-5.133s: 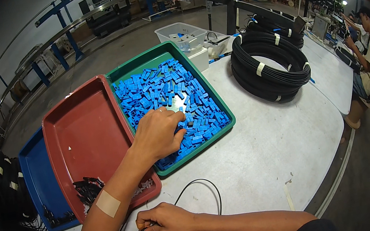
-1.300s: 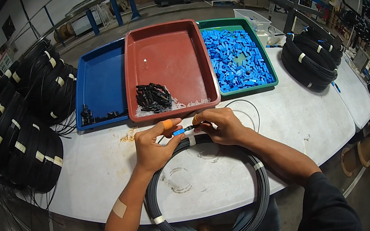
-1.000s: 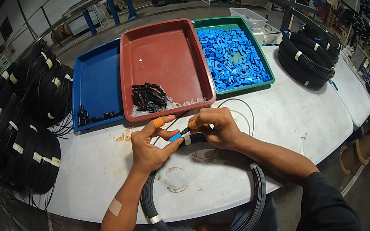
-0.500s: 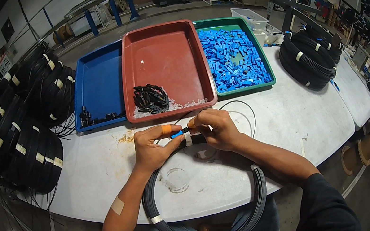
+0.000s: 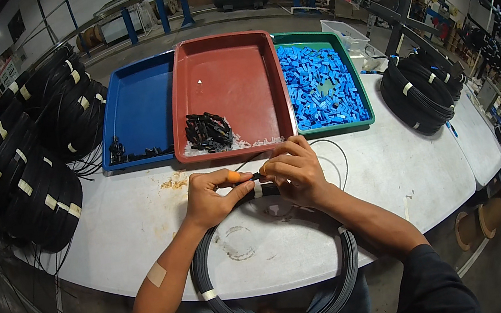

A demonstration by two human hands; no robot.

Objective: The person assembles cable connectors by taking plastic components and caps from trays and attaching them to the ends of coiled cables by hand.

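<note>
My left hand (image 5: 212,198), with orange tape round a finger, is closed in a pinch on a small connector that its fingers mostly cover. A short black connector piece (image 5: 257,176) shows between the two sets of fingertips. Its right end is pinched by my right hand (image 5: 298,172), which also has orange tape on a fingertip. Beneath both hands lies a large coil of black cable (image 5: 201,271), bound with pale tape bands and overhanging the table's near edge. A thin loose loop of the cable (image 5: 346,165) curves out behind my right hand.
Beyond the hands stand a blue tray (image 5: 140,92) with black pieces, a red tray (image 5: 228,72) with black and clear pieces, and a green tray (image 5: 363,97) full of blue connectors. Cable coils (image 5: 29,189) are stacked at left; more coils (image 5: 416,96) lie at right on the white table (image 5: 408,172).
The blue connector that showed in my left fingers is now hidden by them. My right fingers have shifted slightly, curling higher. The whole view has tilted a little.
</note>
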